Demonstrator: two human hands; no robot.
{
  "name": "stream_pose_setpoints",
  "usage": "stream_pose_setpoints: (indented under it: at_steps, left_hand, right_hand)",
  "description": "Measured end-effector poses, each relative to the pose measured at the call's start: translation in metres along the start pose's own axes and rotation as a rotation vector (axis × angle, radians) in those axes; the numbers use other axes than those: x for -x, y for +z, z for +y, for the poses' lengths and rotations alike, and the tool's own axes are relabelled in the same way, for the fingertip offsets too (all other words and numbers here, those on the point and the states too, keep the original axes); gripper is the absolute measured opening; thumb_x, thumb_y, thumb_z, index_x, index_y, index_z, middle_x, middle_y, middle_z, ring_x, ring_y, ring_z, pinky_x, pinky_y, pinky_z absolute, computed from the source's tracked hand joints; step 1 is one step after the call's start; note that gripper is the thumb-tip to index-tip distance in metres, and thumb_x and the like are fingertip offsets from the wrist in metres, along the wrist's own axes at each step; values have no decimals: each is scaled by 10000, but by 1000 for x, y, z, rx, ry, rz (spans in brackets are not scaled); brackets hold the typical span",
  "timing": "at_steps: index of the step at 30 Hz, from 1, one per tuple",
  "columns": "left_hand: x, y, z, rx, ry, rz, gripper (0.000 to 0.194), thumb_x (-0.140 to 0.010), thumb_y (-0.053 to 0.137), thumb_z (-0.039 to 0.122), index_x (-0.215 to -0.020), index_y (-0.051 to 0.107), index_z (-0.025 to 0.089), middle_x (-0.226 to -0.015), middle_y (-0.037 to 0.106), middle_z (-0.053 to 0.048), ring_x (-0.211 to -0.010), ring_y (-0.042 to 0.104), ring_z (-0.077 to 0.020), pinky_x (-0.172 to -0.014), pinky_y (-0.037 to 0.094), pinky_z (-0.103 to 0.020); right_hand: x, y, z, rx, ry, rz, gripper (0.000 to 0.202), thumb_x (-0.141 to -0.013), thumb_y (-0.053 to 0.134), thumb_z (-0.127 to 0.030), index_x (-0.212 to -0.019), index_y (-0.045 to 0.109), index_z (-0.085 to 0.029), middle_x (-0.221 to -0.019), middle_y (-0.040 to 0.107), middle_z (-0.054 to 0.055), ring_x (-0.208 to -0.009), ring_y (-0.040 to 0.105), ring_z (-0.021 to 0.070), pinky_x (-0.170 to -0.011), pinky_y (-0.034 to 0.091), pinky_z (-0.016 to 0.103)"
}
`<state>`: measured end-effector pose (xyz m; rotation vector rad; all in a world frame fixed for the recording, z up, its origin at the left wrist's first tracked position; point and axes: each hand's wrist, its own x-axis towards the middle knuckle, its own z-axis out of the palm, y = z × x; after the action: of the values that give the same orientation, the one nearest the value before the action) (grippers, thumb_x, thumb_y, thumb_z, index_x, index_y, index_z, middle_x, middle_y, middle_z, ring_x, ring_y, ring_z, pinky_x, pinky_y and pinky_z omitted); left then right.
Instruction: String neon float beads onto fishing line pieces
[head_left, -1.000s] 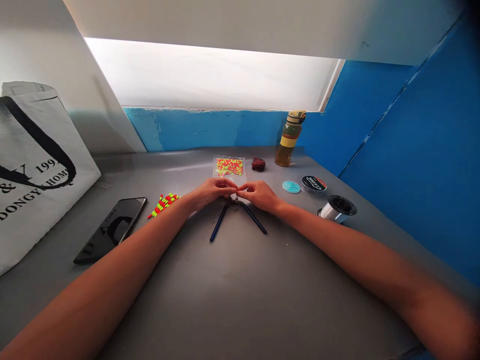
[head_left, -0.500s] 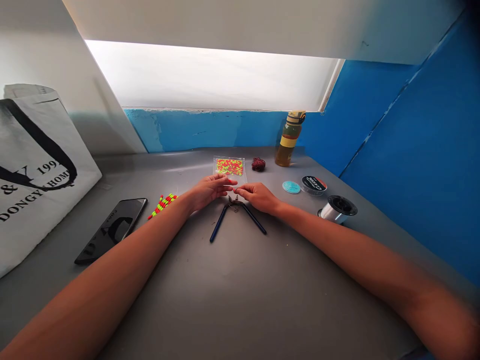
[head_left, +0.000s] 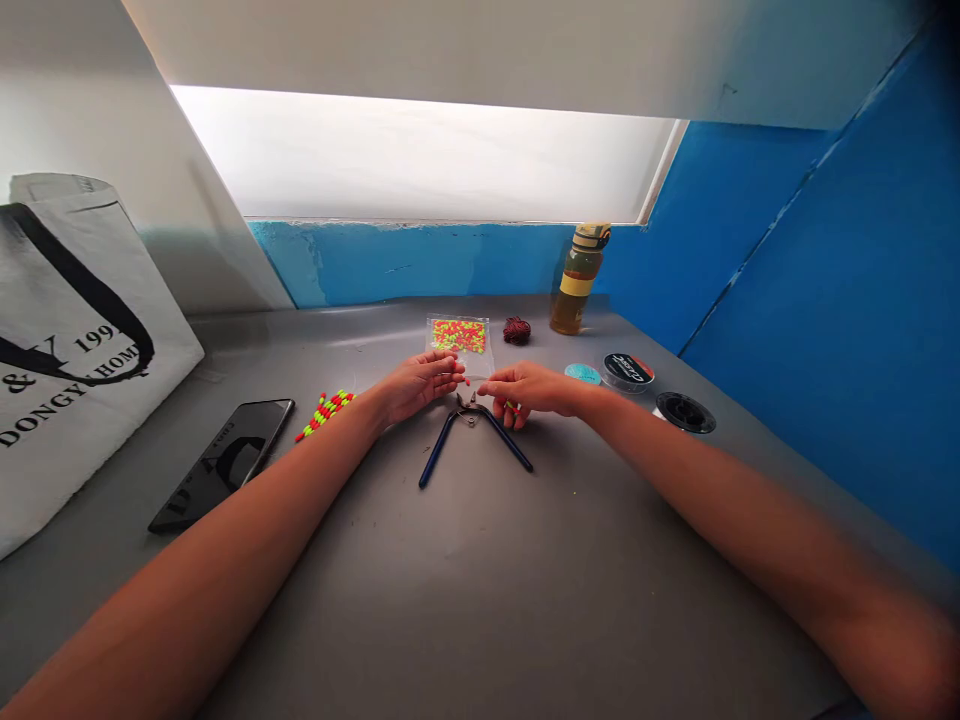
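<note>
My left hand (head_left: 420, 385) is closed in a pinch, with a small red bead (head_left: 467, 381) at its fingertips; any line there is too fine to make out. Just to the right, my right hand (head_left: 536, 388) has its thumb and forefinger together, and a bit of yellow-green shows among its curled fingers, probably beads. Below both hands lie pliers (head_left: 470, 408) with dark blue handles, their jaws apart and pointing away from me. Behind the hands is a clear bag of red and yellow-green beads (head_left: 459, 335). Rows of strung beads (head_left: 324, 415) lie left of my left wrist.
A black phone (head_left: 225, 465) and a white tote bag (head_left: 82, 350) are on the left. At the right stand a line spool (head_left: 685, 411), a round black-labelled case (head_left: 628, 370) and a light-blue disc (head_left: 583, 374). Farther back are a dark red cord bundle (head_left: 517, 330) and a bottle (head_left: 576, 285).
My right hand has drawn away to the right from my left fingertips and turned, showing yellow-green among its fingers. A red bead now shows by my left hand, which has barely moved.
</note>
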<state>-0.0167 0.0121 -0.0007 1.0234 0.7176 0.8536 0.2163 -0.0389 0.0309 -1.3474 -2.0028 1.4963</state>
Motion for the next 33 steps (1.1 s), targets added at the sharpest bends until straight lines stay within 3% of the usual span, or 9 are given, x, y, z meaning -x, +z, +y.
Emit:
stream_pose_setpoints:
  at_steps: [4,7,9,11,16,21,27,33]
  left_hand:
    - [-2,-1,-2,-24,-7,36,267,-795,763,158,-1045,673,128,-970,710,-91,-828,682,-132,-806,550,-257]
    - [-3,-2,-2,-41,-19,54,274,-774,783,157,-1030,688,128,-996,712,-103,-858,685,-146,-803,551,-260]
    - [-3,-2,-2,-55,-19,57,263,-762,795,162,-1002,691,136,-1016,714,-106,-874,686,-150,-783,548,-251]
    - [-3,-2,-2,-63,-19,53,255,-755,804,173,-980,688,144,-1025,714,-103,-874,685,-145,-756,540,-235]
    - [-4,-4,-3,-69,-21,29,259,-743,819,195,-957,679,153,-1016,717,-88,-871,679,-129,-717,523,-207]
    - [-3,-1,-2,-59,-27,33,243,-758,807,196,-953,668,153,-1079,718,-107,-877,680,-135,-703,524,-214]
    - [-3,-1,-1,-48,-21,-2,213,-787,776,167,-961,658,139,-1097,710,-135,-862,679,-138,-719,529,-232]
    - [-2,-1,-2,-68,-11,-13,207,-763,788,148,-934,672,144,-969,715,-78,-793,664,-112,-676,505,-209]
  right_hand:
    - [14,-21,-11,215,102,-85,363,-870,640,-500,-1012,695,-171,-893,708,95,-774,664,183,-622,538,265]
    - [26,-23,-25,378,112,-12,323,-869,632,-483,-991,708,-194,-938,717,88,-770,655,181,-605,506,259]
    - [30,-15,-32,470,154,42,324,-869,615,-491,-935,706,-188,-881,714,87,-713,642,181,-564,470,265]
    - [29,-3,-36,558,195,1,331,-868,599,-494,-933,706,-188,-797,700,80,-669,631,185,-547,434,273]
    - [16,21,-26,784,95,94,260,-813,613,-416,-915,685,-189,-859,685,68,-775,617,206,-575,377,279]
    - [12,20,-18,644,122,69,213,-801,563,-367,-691,567,-185,-640,565,23,-581,501,150,-497,295,284]
    - [20,9,-27,119,67,-32,139,-772,563,-293,-695,488,-206,-621,561,22,-478,473,131,-414,295,267]
    - [31,-2,-47,-136,-48,83,237,-823,628,-300,-746,418,-220,-534,401,-53,-398,263,70,-367,149,235]
